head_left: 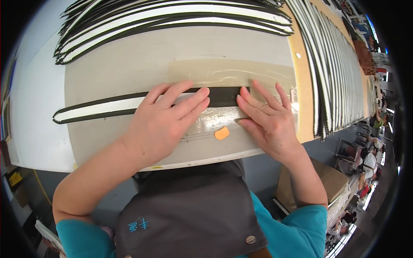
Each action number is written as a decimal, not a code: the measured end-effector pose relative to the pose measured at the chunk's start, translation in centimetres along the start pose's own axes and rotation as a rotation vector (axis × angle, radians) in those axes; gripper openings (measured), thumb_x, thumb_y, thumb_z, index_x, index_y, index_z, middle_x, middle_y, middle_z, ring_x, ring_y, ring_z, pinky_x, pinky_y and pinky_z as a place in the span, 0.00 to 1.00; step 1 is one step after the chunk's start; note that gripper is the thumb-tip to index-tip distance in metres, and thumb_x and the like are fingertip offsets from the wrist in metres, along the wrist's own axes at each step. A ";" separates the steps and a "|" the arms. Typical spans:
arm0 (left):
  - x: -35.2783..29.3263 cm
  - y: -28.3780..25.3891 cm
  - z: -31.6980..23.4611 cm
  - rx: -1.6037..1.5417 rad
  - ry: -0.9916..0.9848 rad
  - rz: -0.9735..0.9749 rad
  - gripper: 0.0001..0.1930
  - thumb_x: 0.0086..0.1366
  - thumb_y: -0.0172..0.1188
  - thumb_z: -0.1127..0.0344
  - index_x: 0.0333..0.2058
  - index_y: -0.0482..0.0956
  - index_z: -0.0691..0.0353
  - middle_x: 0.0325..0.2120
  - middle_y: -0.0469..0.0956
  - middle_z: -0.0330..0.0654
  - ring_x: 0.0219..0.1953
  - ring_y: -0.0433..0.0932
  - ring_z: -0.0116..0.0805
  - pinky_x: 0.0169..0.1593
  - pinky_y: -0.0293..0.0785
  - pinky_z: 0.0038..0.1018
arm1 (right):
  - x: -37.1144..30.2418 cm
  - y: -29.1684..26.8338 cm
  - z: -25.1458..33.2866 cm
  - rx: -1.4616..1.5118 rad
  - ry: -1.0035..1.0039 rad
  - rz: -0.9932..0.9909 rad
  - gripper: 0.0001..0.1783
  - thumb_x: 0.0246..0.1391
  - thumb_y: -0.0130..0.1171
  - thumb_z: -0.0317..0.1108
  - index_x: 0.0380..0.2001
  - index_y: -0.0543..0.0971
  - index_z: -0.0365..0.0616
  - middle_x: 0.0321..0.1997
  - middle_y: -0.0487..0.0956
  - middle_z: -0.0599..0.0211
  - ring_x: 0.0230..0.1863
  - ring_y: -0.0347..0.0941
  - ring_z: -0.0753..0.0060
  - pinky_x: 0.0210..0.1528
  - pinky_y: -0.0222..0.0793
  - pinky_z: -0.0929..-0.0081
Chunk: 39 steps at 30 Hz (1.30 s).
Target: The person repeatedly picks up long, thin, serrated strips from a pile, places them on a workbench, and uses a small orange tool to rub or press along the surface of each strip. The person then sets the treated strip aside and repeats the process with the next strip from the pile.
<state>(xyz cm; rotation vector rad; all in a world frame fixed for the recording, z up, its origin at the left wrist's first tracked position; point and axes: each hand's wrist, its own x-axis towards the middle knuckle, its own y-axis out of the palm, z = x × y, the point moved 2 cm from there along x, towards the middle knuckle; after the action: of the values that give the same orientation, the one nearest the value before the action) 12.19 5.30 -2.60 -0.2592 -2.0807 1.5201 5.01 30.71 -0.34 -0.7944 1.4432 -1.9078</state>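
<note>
Dark apron [185, 206] nearest the camera, six o'clock, teal sleeves either side. Long strip [101, 110] flat on the table [107, 146], lying just above picture centre, tip at nine o'clock, other end toward one. Progress, judging by looks: this strip seems partway; white stretch already edged in black and laid out, black end [223, 97] being smoothed or lined up. Whether anything is fixed there, can't tell, fingers cover it. Many similar strips in piles; which are finished and which are left, can't tell. Strip looks slim, white down the middle, dark border, rounded tip, plain black where the hands meet. Left hand [161, 122] lies across it, fingers straight and close together, not wrapped round it. Right hand [271, 120] has fingertips at the black end, fingers fanned, thumb apart; no closed pinch visible. Clear film [215, 118] shows at twelve and six o'clock of the black end, orange chip [222, 133] below at six. Strip pile [176, 21] at twelve o'clock, second strip pile [331, 73] at two. Brown box [331, 176] at four, past the table edge.
</note>
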 end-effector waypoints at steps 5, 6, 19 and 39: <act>-0.3 0.5 -0.1 -0.015 -0.047 -0.014 0.20 0.60 0.66 0.71 0.52 0.85 0.59 0.59 0.80 0.32 0.61 0.74 0.39 0.60 0.72 0.39 | 0.7 0.0 0.7 0.010 -0.066 -0.008 0.26 0.53 0.74 0.38 0.56 0.85 0.47 0.62 0.84 0.65 0.71 0.73 0.60 0.77 0.58 0.46; -0.2 0.7 -0.2 -0.024 -0.058 -0.020 0.20 0.60 0.67 0.71 0.52 0.85 0.58 0.59 0.80 0.32 0.61 0.74 0.39 0.61 0.71 0.39 | 1.1 -0.1 1.3 0.026 -0.079 0.002 0.26 0.53 0.74 0.38 0.55 0.85 0.45 0.62 0.84 0.64 0.71 0.73 0.60 0.76 0.60 0.47; -0.8 0.3 -0.7 -0.018 -0.156 -0.015 0.22 0.59 0.70 0.69 0.54 0.85 0.53 0.60 0.81 0.30 0.61 0.75 0.42 0.63 0.69 0.41 | 1.2 0.9 -0.3 -0.038 -0.121 -0.083 0.27 0.49 0.74 0.35 0.56 0.85 0.51 0.62 0.84 0.72 0.66 0.77 0.68 0.76 0.62 0.47; 2.5 2.0 0.1 -0.242 -0.187 -0.192 0.19 0.56 0.76 0.67 0.48 0.87 0.61 0.40 0.78 0.41 0.42 0.75 0.43 0.45 0.75 0.36 | 2.9 3.2 -0.2 0.254 -0.026 -0.360 0.19 0.46 0.77 0.35 0.44 0.88 0.47 0.44 0.81 0.70 0.46 0.75 0.58 0.52 0.69 0.61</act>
<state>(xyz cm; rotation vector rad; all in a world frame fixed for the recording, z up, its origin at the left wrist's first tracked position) 9.73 7.04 -3.68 -0.0033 -2.3639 1.2202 3.39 27.88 -3.21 -1.0019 1.0641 -2.2819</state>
